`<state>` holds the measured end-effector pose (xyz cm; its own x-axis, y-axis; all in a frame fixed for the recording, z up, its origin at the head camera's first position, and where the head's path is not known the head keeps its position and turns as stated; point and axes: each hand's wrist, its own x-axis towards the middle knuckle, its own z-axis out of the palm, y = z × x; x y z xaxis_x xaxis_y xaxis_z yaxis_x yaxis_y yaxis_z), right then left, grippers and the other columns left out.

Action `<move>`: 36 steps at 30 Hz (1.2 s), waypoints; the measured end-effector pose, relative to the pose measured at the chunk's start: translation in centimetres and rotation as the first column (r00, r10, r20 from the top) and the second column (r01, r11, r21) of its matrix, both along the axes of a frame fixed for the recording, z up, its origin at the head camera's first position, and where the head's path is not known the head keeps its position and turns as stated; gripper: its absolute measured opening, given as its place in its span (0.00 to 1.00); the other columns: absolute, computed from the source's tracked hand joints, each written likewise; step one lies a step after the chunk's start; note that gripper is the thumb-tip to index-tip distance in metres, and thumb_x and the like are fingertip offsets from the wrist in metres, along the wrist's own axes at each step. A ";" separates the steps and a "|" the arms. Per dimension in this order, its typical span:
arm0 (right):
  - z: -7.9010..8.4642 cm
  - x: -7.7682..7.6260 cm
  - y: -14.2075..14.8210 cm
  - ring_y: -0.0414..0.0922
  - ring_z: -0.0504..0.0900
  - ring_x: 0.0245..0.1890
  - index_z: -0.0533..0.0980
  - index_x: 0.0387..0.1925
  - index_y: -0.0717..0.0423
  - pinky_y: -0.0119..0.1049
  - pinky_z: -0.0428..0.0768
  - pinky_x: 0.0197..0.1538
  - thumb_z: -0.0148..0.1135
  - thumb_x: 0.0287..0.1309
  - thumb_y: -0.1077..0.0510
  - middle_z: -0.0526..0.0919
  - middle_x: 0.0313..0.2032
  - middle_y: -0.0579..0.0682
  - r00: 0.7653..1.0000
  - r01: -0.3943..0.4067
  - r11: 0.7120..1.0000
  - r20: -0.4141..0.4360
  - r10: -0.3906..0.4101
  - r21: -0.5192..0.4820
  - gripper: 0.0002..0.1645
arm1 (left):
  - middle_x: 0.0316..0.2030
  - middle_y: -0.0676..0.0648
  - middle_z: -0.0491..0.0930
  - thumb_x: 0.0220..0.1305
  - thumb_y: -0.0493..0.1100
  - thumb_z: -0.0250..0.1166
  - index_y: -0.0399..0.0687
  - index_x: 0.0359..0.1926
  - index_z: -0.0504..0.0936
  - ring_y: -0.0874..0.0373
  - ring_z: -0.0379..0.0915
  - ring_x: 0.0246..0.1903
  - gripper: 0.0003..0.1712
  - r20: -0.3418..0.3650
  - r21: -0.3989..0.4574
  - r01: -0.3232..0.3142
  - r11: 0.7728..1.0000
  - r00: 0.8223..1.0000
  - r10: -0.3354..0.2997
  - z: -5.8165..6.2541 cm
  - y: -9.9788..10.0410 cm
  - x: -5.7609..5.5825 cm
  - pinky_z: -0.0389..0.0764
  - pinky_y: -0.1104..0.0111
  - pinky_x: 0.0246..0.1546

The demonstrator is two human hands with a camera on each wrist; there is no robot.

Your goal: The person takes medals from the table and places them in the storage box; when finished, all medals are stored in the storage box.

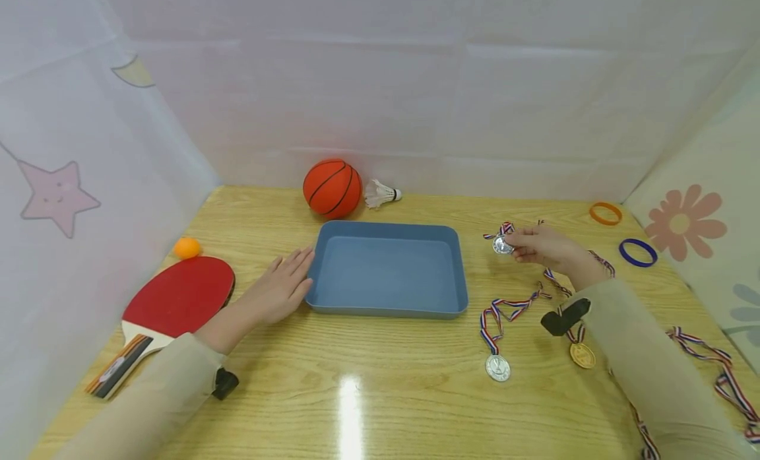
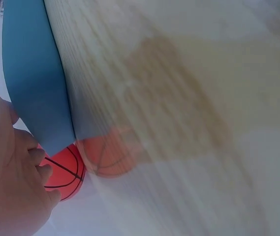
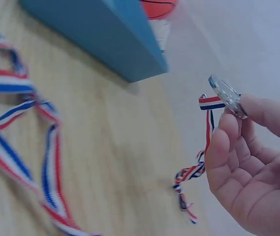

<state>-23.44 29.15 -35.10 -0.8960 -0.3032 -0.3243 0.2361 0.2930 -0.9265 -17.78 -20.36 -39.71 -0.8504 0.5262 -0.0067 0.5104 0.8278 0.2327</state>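
My right hand [image 1: 549,247] pinches a silver medal [image 1: 502,245] between thumb and fingers, to the right of the blue tray [image 1: 386,311]. In the right wrist view the held medal [image 3: 227,96] is seen nearly edge-on, with its striped ribbon [image 3: 209,120] hanging down. At the tray's left rim is my left hand [image 1: 278,290], its fingers extended with the tips against the wall. A second silver medal [image 1: 497,367] with a red, white and blue ribbon lies on the table, right of and nearer than the tray. A gold medal [image 1: 582,356] lies beside my right forearm.
Behind the tray are a small basketball [image 1: 332,189] and a shuttlecock [image 1: 382,194]. To the left lie a red table tennis bat [image 1: 181,296] and an orange ball [image 1: 187,248]. Orange [image 1: 605,213] and purple [image 1: 638,253] wristbands and another ribbon [image 1: 727,381] lie at the right.
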 end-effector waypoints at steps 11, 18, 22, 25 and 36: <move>3.8 0.0 1.3 0.41 0.78 0.28 0.76 0.31 0.56 0.29 0.78 0.34 0.51 0.63 0.67 0.78 0.30 0.49 0.990 0.075 0.908 -0.075 -0.116 -0.412 0.09 | 0.69 0.37 0.44 0.73 0.46 0.40 0.32 0.69 0.47 0.42 0.37 0.67 0.32 -0.010 -0.004 -0.001 1.000 1.000 0.001 0.1 0.1 0.2 0.41 0.47 0.63; 6.3 -0.3 1.0 0.43 0.78 0.29 0.79 0.40 0.57 0.31 0.77 0.33 0.47 0.63 0.71 0.80 0.31 0.51 0.983 0.037 0.824 -0.127 -0.131 -0.566 0.15 | 0.69 0.37 0.45 0.73 0.46 0.39 0.32 0.69 0.48 0.42 0.38 0.67 0.31 -0.021 -0.006 -0.001 1.000 1.000 0.001 -0.1 0.1 0.2 0.42 0.47 0.63; 7.7 -0.4 0.3 0.43 0.79 0.30 0.80 0.42 0.57 0.31 0.77 0.34 0.48 0.63 0.72 0.79 0.32 0.52 0.978 0.018 0.801 -0.158 -0.139 -0.599 0.16 | 0.69 0.37 0.45 0.73 0.47 0.39 0.31 0.69 0.48 0.41 0.38 0.67 0.32 -0.019 0.003 -0.004 1.000 1.000 0.004 0.0 0.1 0.3 0.42 0.47 0.63; 8.8 -0.3 -0.5 0.44 0.78 0.30 0.80 0.43 0.59 0.31 0.78 0.34 0.49 0.62 0.72 0.79 0.32 0.53 0.975 0.002 0.787 -0.173 -0.138 -0.616 0.15 | 0.69 0.37 0.45 0.72 0.47 0.40 0.32 0.69 0.47 0.41 0.38 0.67 0.32 -0.005 0.011 -0.004 1.000 1.000 0.004 0.1 0.1 0.4 0.41 0.47 0.63; 10.8 0.0 -5.5 0.45 0.76 0.36 0.78 0.44 0.60 0.32 0.77 0.38 0.49 0.61 0.73 0.75 0.39 0.54 0.969 -0.097 0.819 -0.240 -0.051 -0.565 0.15 | 0.69 0.37 0.45 0.73 0.48 0.39 0.32 0.69 0.47 0.41 0.38 0.67 0.32 -0.015 -0.007 0.006 1.000 1.000 -0.007 0.0 0.1 0.2 0.42 0.47 0.63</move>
